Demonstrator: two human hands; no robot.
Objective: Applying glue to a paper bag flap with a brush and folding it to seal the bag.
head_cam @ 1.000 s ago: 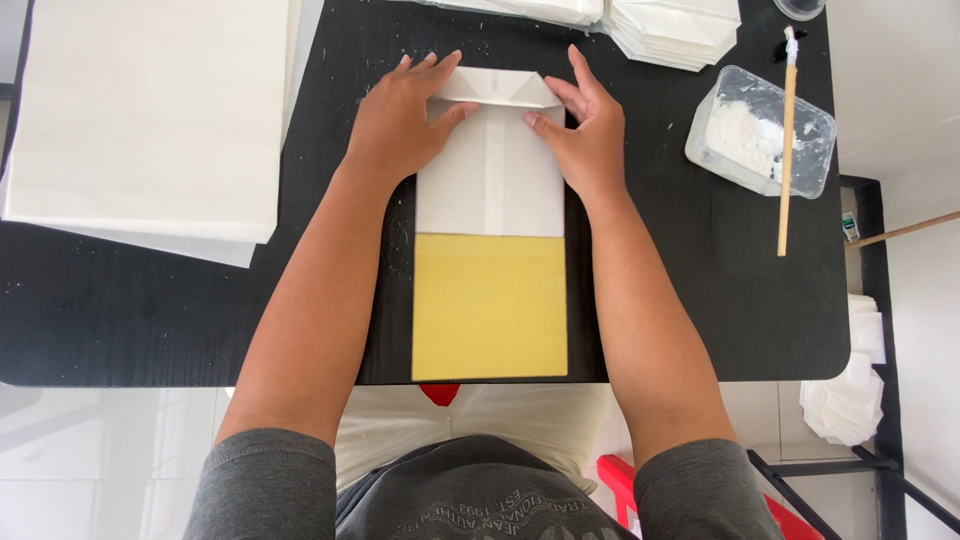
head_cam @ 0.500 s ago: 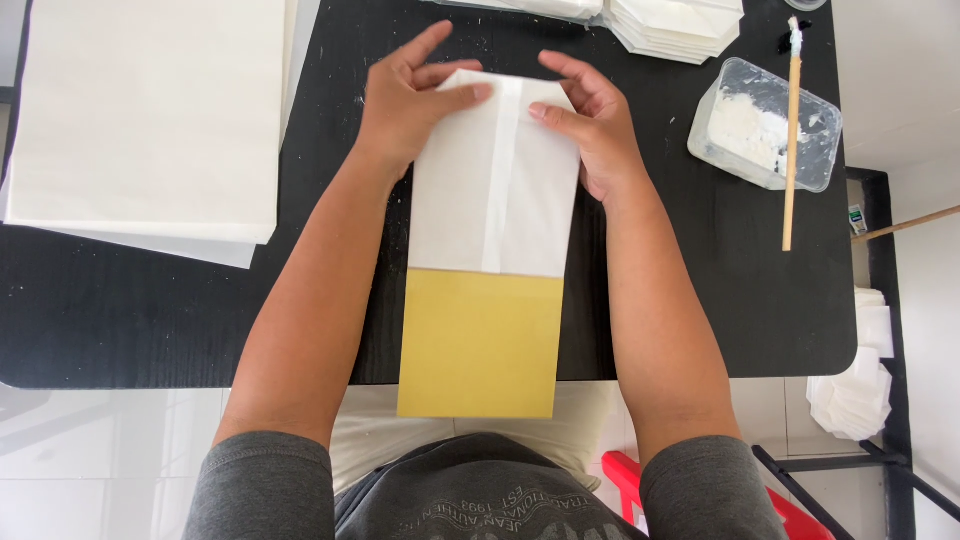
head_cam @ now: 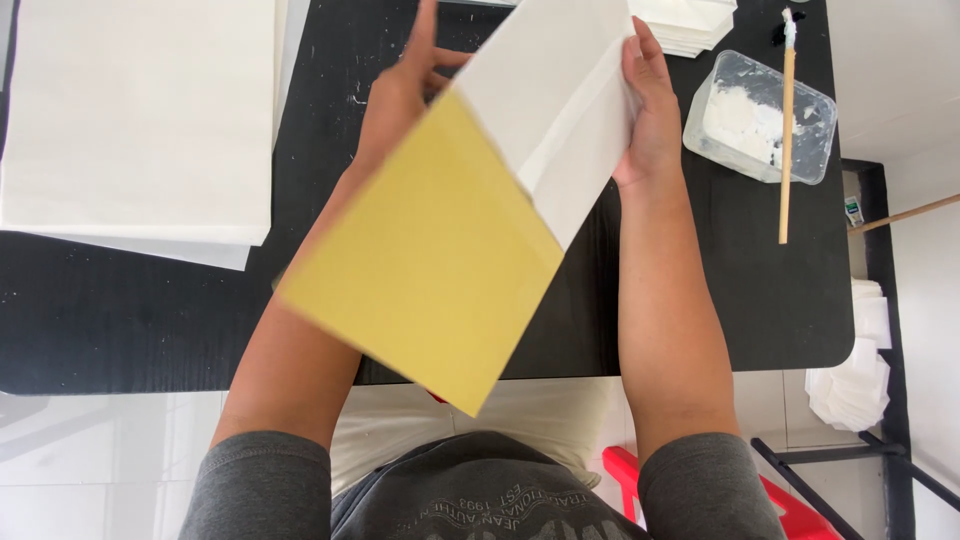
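Two hands, left hand (head_cam: pixel 400 95), right hand (head_cam: pixel 645 110), fingers clamped on one white-and-yellow paper bag (head_cam: pixel 470 230), one brush (head_cam: pixel 786 130), one tub (head_cam: pixel 760 115)

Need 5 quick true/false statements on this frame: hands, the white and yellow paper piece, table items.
1. Both hands hold the folded white paper piece with a yellow cardboard insert lifted off the black table. True.
2. The right hand rests flat on the table. False: it grips the paper's right edge.
3. The thin wooden brush lies across the clear plastic tub of white paste. True.
4. The stack of large white paper sheets sits on the table's right side. False: it is on the left.
5. The left hand holds the brush. False: it holds the paper.
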